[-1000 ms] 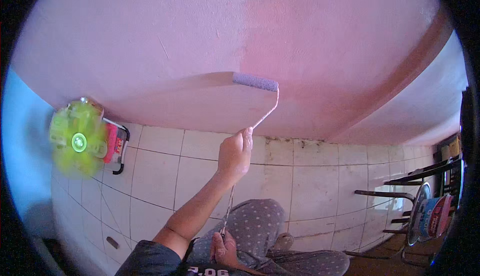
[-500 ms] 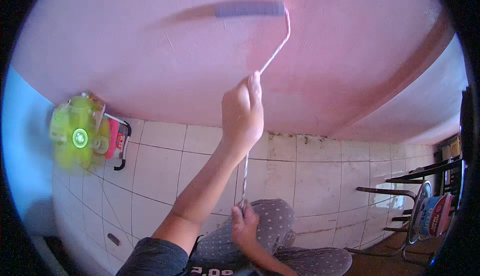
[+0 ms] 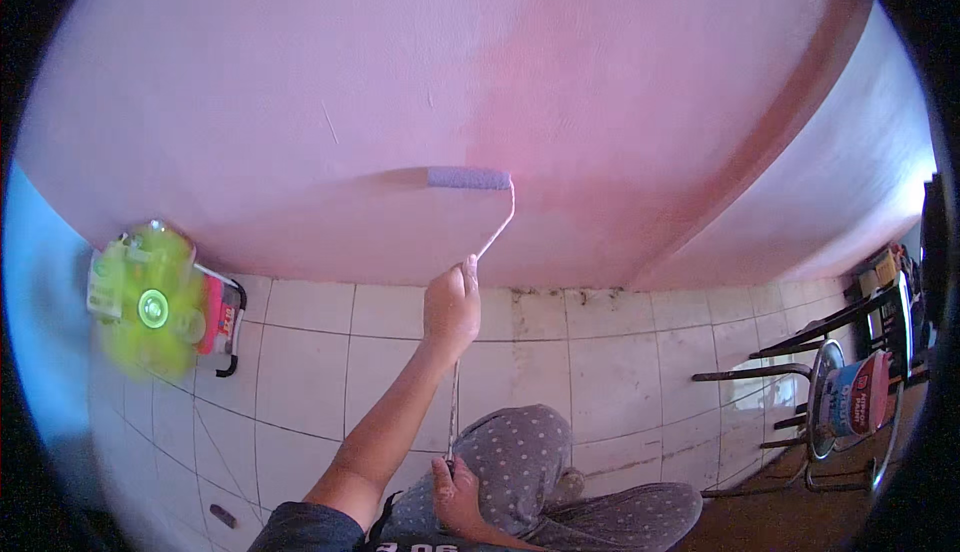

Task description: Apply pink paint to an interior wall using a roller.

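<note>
A paint roller [image 3: 468,179] with a fuzzy greyish-purple sleeve lies across the wall [image 3: 600,82]. Around its thin, paint-marked rod, just below the bend, the fingers of my left hand [image 3: 452,307] are closed. Further down, above my knee, my right hand [image 3: 457,495] wraps round the lower end of the same rod. The wall looks deeper pink to the right of the roller and paler lilac to the left. My thighs in grey dotted trousers [image 3: 510,442] are folded beneath the right hand.
A yellow-green fan [image 3: 152,307] stands at the left beside a pink-and-black item [image 3: 225,317]. A small dark object [image 3: 222,516] lies on the white tiled floor [image 3: 400,352]. At the right, a paint bucket [image 3: 855,397] rests on a metal-framed chair [image 3: 825,357].
The roller has come down the wall from near the top of the view. Both my hands have moved lower and slightly left, still on the rod. The view has shifted slightly.
</note>
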Tool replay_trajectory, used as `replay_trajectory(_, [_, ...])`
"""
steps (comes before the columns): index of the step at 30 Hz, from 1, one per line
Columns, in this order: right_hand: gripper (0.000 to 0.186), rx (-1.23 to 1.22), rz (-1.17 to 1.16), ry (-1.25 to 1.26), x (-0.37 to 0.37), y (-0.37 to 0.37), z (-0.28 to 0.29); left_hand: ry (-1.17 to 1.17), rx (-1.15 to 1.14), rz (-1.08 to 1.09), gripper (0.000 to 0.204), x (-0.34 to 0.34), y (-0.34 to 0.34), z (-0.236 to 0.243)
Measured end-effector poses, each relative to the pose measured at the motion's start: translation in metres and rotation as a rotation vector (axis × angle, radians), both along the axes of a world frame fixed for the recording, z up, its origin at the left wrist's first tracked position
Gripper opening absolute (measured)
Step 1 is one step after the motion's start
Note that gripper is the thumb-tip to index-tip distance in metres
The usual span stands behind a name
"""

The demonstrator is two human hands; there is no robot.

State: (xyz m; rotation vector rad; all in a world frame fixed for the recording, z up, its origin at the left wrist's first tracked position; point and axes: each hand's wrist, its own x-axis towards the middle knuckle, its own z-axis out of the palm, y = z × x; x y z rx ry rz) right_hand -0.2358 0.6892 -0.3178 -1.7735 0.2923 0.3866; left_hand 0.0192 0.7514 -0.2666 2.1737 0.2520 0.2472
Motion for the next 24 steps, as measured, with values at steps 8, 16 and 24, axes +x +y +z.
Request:
replay_trajectory(8, [0.024, 0.242, -0.142, 0.013, 0.017, -0.054, 0.032, -0.197, -0.519, -0.126, 0.048, -0.016, -0.01, 0.083])
replay_trajectory(16, [0.018, -0.312, -0.336, -0.761, 0.105, -0.16, 0.036, -0.082, -0.485, -0.192, 0.037, -0.068, 0.01, 0.081])
replay_trajectory(24, [0.019, -0.482, -0.227, -0.87, 0.169, -0.172, 0.013, 0.131, -0.277, -0.082, 0.038, -0.102, 0.043, 0.01])
